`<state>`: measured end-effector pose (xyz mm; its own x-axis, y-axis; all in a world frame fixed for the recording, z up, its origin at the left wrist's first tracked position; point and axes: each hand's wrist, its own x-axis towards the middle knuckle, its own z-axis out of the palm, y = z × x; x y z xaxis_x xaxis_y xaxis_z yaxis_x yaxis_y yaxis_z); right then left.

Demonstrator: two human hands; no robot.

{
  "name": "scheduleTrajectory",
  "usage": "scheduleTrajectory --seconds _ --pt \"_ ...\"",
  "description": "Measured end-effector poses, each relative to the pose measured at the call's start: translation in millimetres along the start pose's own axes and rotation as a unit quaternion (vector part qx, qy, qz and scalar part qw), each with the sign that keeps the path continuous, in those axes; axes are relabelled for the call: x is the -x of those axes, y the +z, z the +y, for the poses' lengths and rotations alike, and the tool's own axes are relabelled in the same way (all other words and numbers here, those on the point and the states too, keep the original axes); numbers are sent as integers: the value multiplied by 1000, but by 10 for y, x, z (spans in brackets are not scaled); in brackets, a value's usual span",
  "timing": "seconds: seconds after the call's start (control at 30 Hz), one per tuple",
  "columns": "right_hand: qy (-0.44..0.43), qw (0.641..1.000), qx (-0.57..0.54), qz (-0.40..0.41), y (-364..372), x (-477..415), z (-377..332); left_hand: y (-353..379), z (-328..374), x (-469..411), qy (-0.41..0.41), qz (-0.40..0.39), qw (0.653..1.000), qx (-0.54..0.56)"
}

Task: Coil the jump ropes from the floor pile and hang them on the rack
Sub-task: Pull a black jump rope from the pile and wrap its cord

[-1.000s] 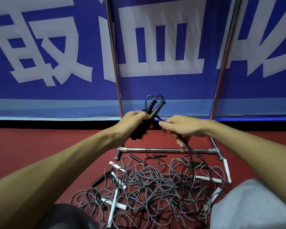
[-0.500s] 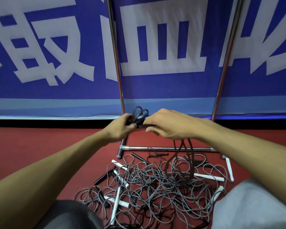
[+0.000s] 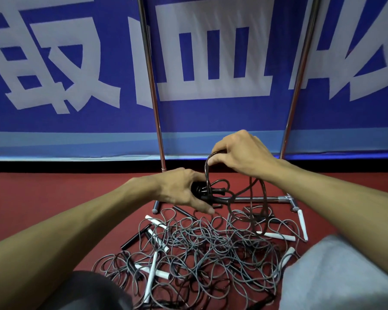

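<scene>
The left hand [image 3: 179,191] gripped the black jump rope's paired handles [image 3: 217,200], fingers curled round them, likely as an anchor for coiling. The right hand [image 3: 242,153] pinched a cord loop [image 3: 207,173] between thumb and fingertips, raised above the handles to lay a wrap. The rope's tail trailed into the floor pile [image 3: 199,249] before the rack [image 3: 154,97]

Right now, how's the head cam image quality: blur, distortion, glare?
Head view: wide-angle distortion splays the rack poles apart toward the top; banner lettering is smeared by motion blur, worst at right; left hand, right hand and the black jump rope they hold are fairly sharp; floor pile is readable; light is dim and even, faint sheen on the poles, no harsh glare.
</scene>
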<state>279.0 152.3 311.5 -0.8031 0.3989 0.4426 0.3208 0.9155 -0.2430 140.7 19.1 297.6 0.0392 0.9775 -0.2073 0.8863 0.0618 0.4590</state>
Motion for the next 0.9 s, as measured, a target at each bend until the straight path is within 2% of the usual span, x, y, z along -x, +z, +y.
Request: scheduleTrajectory --seconds 0.13,0.23,0.3,0.4,0.57,0.63,0.77,0.87,0.9 --pt "52 998 10 -24 2 19 76 -12 -23 38 30 79 996 -4" --pt "82 996 1 -35 1 31 110 -61 -3 67 39 122 986 110" --pt "93 994 -23 -47 -16 19 100 -119 13 85 24 161 963 213" --pt "73 989 -68 -108 41 -2 40 -189 29 67 9 231 918 323" --pt "59 966 -101 -230 109 -1 -85 -236 -42 17 -59 311 852 416" --pt "53 962 -108 -243 76 -12 -168 -239 -92 13 -75 331 840 423" --pt "11 959 -44 -281 91 -36 -282 -243 -220 -17 -101 360 846 380" --pt "-17 946 -24 -324 96 -19 -298 -270 -484 16 -168 399 838 331" --pt "-27 945 -35 -325 79 -11 -319 -275 -575 37 -180 402 847 297"
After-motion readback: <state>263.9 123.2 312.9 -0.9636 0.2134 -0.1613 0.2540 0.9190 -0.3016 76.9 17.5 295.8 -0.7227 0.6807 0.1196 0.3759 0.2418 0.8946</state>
